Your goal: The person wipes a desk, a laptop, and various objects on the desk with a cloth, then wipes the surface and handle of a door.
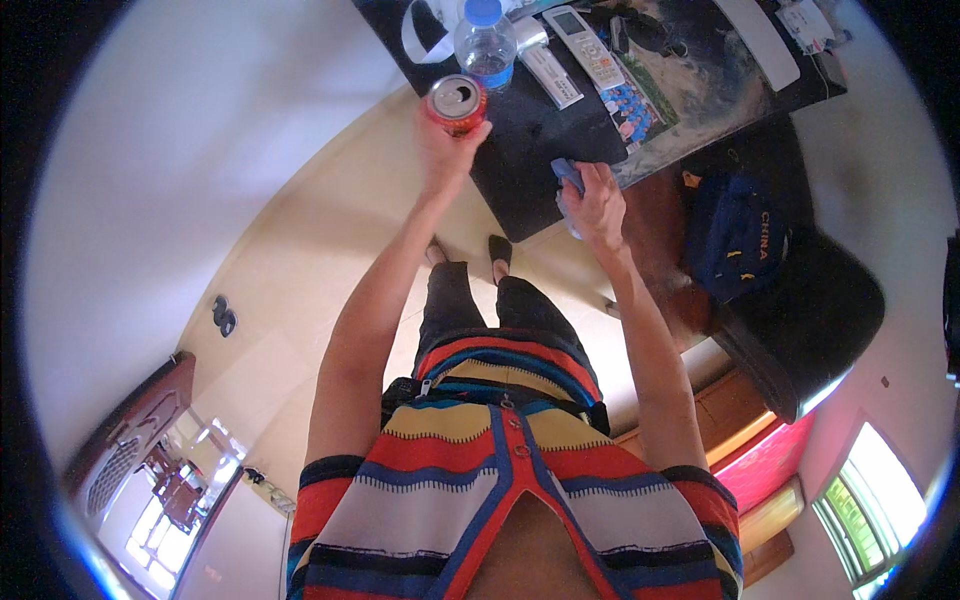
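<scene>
My left hand [444, 157] grips a red drink can [456, 109] whose opened silver top faces up, close to the desk's left edge. Behind the can stands a clear plastic bottle [486, 49] with a blue cap and blue label. A bunched blue-grey cloth [568, 174] is held in my right hand [598, 201], over the near edge of the black desk [525, 165]. Part of the cloth hangs below my fingers. Whether the cloth touches the desk, I cannot tell.
On the desk lie a white remote control [585, 49], a white box with writing [551, 75], a group photo [637, 112] and a white keyboard [761, 41]. To the right, a dark blue bag [739, 232] rests against a black chair [810, 300]. A wall [225, 90] rises at left.
</scene>
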`<action>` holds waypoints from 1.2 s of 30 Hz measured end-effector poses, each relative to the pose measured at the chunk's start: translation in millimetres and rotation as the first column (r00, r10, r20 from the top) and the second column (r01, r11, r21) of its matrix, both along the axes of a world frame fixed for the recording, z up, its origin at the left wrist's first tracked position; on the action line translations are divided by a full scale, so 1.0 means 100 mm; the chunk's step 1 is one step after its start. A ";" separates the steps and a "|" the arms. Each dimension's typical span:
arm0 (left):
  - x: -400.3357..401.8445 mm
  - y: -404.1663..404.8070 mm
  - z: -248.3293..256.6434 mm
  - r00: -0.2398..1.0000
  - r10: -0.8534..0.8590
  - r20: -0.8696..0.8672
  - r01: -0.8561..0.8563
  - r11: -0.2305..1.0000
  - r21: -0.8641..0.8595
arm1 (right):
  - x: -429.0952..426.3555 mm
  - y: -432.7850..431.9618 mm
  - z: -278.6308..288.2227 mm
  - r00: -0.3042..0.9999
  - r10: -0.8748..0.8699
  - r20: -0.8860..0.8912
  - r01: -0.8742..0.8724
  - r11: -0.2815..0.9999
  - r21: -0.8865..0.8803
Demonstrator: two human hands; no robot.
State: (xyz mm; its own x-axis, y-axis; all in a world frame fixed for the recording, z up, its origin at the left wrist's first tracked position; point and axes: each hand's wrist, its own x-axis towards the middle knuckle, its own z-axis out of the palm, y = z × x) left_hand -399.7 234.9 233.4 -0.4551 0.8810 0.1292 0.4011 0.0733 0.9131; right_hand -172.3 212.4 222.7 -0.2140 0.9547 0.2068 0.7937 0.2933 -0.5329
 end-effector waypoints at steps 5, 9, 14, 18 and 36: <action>-0.12 0.05 0.04 0.998 0.038 -0.040 -0.040 0.999 -0.033 | -0.05 0.11 0.14 0.998 0.011 0.068 -0.001 0.989 -0.149; -0.16 0.04 -0.21 0.990 0.051 0.133 -0.068 0.990 0.120 | -0.39 0.32 0.29 0.996 0.064 0.060 -0.065 0.998 0.006; -0.02 -0.01 -0.21 0.984 0.090 -0.154 -0.089 0.996 0.013 | -0.79 0.67 0.27 0.980 0.135 0.144 -0.147 0.986 0.077; 0.14 -0.08 -0.27 0.938 0.174 -0.299 -0.218 0.968 -0.122 | -0.93 0.67 0.16 0.925 0.215 0.314 -0.221 0.975 -0.017; 0.11 -0.08 -0.38 0.974 0.142 -0.178 -0.206 0.882 -0.423 | -0.38 0.10 0.33 0.929 0.272 0.252 -0.244 0.960 -0.137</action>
